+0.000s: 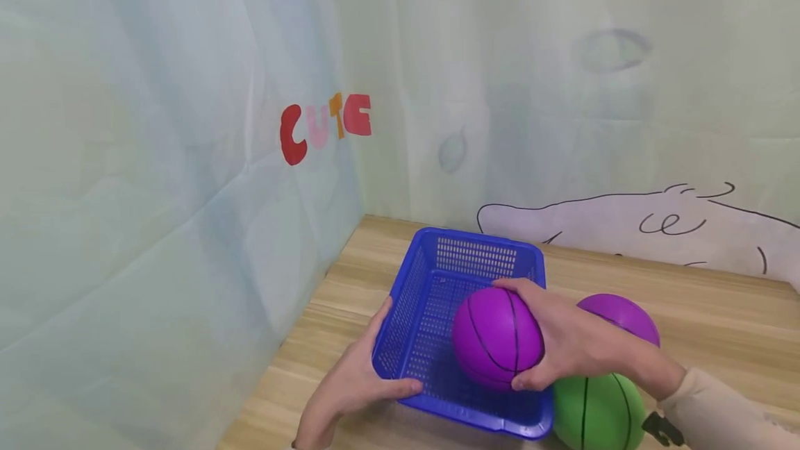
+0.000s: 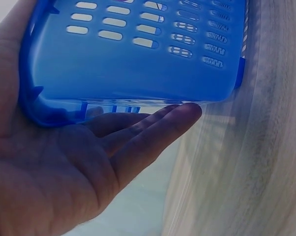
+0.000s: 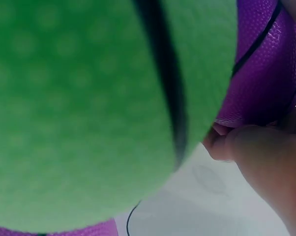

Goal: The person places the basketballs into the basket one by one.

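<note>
1. Purple ball [image 1: 494, 339]: located within the rim outline of the blue basket [image 1: 406, 311], toward its right side. Whether it touches the basket floor cannot be told.
2. Right hand [image 1: 562, 335]: grips this ball, thumb on the near side, fingers over the far side. Release is not yet done.
3. Left hand [image 1: 356, 377]: holds the basket at its near left corner, thumb over the near rim. The left wrist view shows fingers extended along the outside.
4. Progress: judged from the layout, placing of the held ball is under way but incomplete. No other ball shows on the visible part of the basket floor; the area behind the held ball is hidden.
5. Remaining outside: the green ball [image 1: 596, 412], just beside the right wall of the basket, and a second purple ball [image 1: 619, 314], partly hidden by the right forearm. Neither is gripped.
6. Support and surround: the basket stands on a wood-grain table [image 1: 700, 311]; a printed fabric backdrop [image 1: 156, 158] borders it at the left and rear.
</note>
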Motion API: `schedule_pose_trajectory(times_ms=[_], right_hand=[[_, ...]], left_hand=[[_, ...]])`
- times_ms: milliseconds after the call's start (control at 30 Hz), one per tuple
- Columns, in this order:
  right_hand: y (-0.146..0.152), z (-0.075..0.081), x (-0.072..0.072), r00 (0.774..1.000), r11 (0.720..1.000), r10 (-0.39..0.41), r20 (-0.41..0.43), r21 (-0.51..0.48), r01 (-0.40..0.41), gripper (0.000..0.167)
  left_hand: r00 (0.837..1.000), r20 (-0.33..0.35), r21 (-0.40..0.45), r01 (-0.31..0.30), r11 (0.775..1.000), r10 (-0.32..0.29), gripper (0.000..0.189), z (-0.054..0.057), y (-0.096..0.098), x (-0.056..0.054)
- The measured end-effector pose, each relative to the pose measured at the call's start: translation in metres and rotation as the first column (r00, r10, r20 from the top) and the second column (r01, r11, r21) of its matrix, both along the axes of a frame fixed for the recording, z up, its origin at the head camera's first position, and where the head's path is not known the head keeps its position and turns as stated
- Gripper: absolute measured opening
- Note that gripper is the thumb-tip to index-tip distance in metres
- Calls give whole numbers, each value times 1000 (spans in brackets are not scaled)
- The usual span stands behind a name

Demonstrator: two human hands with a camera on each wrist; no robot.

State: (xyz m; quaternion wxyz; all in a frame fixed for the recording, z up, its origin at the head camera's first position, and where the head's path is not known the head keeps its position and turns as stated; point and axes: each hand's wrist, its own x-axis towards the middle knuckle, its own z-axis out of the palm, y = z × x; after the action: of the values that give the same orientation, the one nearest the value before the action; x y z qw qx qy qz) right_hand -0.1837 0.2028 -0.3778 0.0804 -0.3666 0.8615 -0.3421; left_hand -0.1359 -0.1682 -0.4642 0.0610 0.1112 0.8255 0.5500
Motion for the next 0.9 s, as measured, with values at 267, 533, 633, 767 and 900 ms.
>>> schedule_pose_trajectory(times_ms=[267, 533, 633, 767, 900], right_hand=[[-2, -3, 0, 998, 998, 50, -28, 35, -49, 122], [0, -7, 4, 999, 999, 42, 17, 18, -42, 121], [1, -8, 5, 999, 999, 32, 37, 5, -32, 121], [0, -7, 4, 999, 1000, 19, 40, 3, -19, 120], [-1, -7, 3, 999, 999, 25, 36, 23, -25, 120]], left_hand=[[1000, 12, -8, -4, 1000, 4, 144, 2, 0, -1], [1000, 3, -45, 8, 999, -8, 144, 3, 0, -1], [1000, 0, -60, 11, 998, -11, 145, 4, 0, -1], [1000, -5, -69, 0, 998, 0, 145, 5, 1, -1], [1000, -4, -73, -10, 997, 9, 146, 6, 1, -2]])
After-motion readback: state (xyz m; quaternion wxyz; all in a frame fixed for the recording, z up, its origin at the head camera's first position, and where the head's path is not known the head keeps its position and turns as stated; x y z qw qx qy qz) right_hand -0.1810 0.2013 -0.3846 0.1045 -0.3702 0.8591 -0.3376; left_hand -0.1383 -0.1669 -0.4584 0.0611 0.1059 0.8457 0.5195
